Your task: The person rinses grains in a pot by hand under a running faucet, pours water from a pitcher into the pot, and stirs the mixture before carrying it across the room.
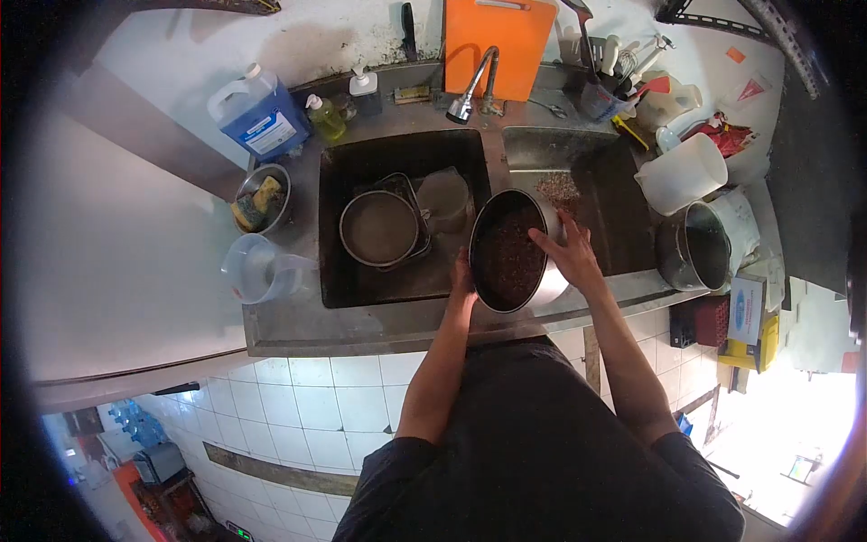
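Observation:
A deep round metal pot is held tilted over the divider between two sink basins, its mouth facing left. Dark reddish-brown, grainy contents lie inside it; I cannot make out what they are. My left hand grips the pot's left side low down, with its fingers partly hidden. On the other side, my right hand holds the rim, with a finger or thumb over the edge. Behind the pot, a heap of pale and reddish bits lies in the right basin.
The left basin holds a round pan of cloudy water and a clear container. A faucet stands behind the divider. A large pot and white pitcher sit right; a plastic jug and sponge bowl left.

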{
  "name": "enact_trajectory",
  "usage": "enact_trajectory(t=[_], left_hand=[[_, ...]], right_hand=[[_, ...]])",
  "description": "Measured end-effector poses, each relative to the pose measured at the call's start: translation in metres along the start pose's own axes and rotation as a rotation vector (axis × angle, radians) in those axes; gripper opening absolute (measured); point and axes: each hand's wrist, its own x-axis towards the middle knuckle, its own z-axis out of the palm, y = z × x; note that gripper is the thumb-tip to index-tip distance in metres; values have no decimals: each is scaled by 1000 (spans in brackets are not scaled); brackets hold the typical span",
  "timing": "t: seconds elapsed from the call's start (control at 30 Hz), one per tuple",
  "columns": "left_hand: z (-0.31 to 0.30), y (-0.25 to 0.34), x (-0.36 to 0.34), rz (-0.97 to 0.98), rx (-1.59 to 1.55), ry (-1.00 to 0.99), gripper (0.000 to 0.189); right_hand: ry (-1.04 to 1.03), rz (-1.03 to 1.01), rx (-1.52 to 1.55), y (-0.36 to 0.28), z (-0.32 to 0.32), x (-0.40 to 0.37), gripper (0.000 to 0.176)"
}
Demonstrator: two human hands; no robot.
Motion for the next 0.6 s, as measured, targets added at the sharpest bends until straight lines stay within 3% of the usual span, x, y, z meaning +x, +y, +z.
enact_trajectory(t=[0.23, 0.3, 0.33, 0.4, 0.6], left_hand=[[-29, -10, 20, -47, -86, -23, 51], [-20, -7, 13, -31, -77, -65, 51], [4, 3, -4, -23, -41, -51, 50], [13, 6, -11, -15, -3, -37, 49], [-24, -8, 16, -36, -35, -16, 49]], right_hand=[[-6, -68, -29, 21, 8, 4, 93], [378, -874, -917, 78, 31, 22, 95], [379, -875, -917, 62, 25, 18, 95], [-65, 43, 0, 8, 3, 4, 98], [-41, 6, -2, 2, 2, 3, 100]])
